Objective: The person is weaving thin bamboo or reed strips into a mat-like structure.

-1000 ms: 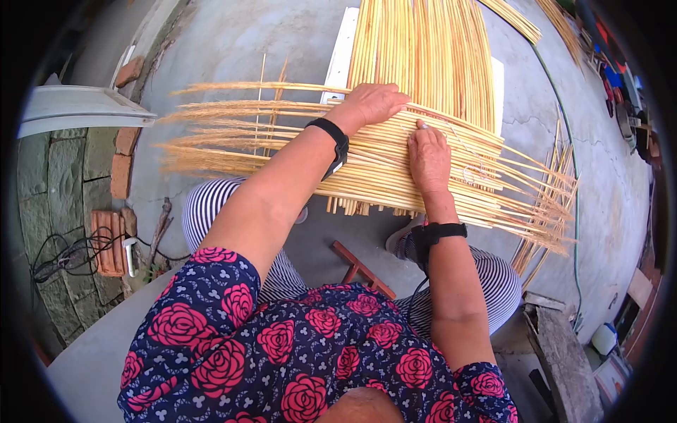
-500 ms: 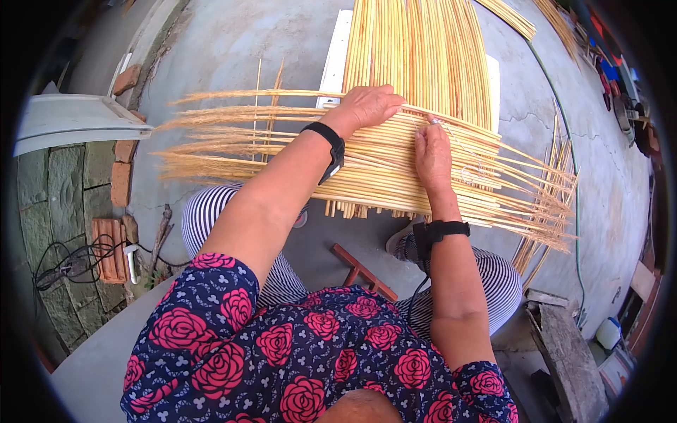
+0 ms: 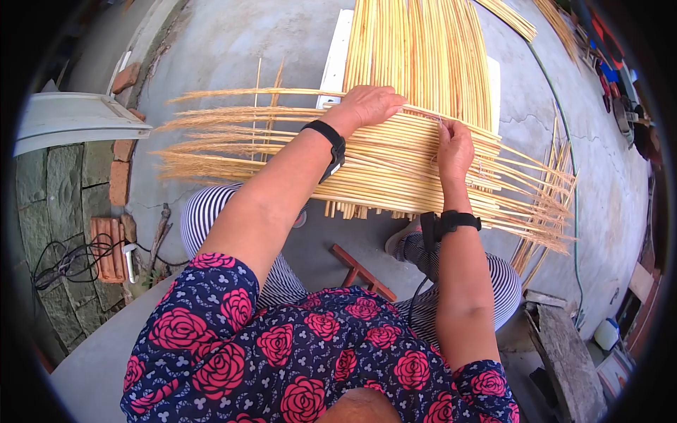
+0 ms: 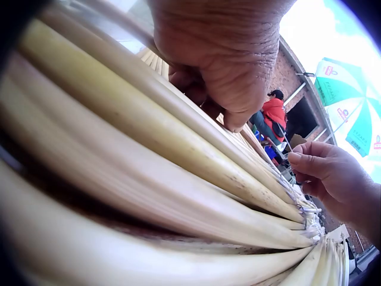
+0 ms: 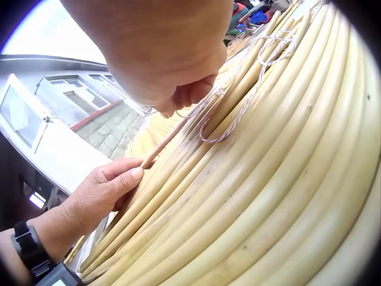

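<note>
Pale stalks (image 3: 381, 151) with feathery ends lie crosswise over a second layer of lengthwise stalks (image 3: 423, 56). The left hand (image 3: 368, 106) grips the far edge of the crosswise layer; in the right wrist view that hand (image 5: 98, 193) pinches the outermost stalk between thumb and fingers. To its right, the right hand (image 3: 456, 149) is raised at the same edge, fingertips curled together on a thin twisted string (image 5: 229, 122), which loops over the stalks in the right wrist view. From the left wrist view, the right hand (image 4: 333, 176) has thumb and forefinger together near white string ties.
White boards (image 3: 337, 60) show beside the lengthwise stalks. A red-brown wooden piece (image 3: 363, 271) lies between the person's feet. Loose stalks and a green hose (image 3: 577, 211) are at right, bricks (image 3: 120, 182) at left. Another person in red (image 4: 274, 113) is in the background.
The right hand has moved rightward and away from the stalks' surface, with its fingers drawn together. The left hand has stayed at nearly the same place on the far edge.
</note>
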`<state>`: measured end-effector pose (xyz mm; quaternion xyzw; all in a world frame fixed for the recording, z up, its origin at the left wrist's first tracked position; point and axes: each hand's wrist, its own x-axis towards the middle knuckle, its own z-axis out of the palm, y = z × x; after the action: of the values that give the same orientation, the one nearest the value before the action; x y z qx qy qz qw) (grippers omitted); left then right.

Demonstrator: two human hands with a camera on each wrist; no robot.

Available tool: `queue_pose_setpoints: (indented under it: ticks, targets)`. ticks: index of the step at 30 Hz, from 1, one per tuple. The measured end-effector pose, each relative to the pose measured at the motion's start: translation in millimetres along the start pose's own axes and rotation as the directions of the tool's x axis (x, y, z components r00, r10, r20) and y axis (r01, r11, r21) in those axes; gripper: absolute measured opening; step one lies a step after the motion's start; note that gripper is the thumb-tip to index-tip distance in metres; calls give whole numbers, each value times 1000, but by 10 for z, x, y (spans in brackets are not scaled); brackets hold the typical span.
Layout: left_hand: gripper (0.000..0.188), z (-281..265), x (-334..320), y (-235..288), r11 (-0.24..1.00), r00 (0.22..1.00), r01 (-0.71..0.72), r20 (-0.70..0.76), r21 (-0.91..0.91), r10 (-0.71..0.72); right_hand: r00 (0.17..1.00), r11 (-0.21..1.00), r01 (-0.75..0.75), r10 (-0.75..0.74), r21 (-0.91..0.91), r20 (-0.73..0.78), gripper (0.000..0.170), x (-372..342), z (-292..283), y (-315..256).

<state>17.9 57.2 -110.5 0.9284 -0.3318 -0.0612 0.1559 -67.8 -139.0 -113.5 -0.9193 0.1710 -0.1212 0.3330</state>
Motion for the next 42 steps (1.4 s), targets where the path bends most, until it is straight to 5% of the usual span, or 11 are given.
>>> queue_pose_setpoints:
  ticks: [5,12,20,26,42]
  targets:
    - [28,-42,18,10,1000,999,22,48,-8,-21,953,947,302,-300,-108,35,19,193,44,-36]
    - [28,-98,14,47,1000,998,17,68,-4,-17,933,908,351,-319,-227,166,19,319,63,32]
    - [25,-35,101,26,992,996,-92,-15,-87,91,926,913,376,-363,-157,105,18,317,83,72]
    - [21,-59,81,182,996,998,-12,-65,-90,6,924,915,380,-368,-137,108,18,323,100,69]
    - [19,81,141,237,997,963,-68,-262,-32,57,917,911,399,-395,-108,57,17,307,131,78]
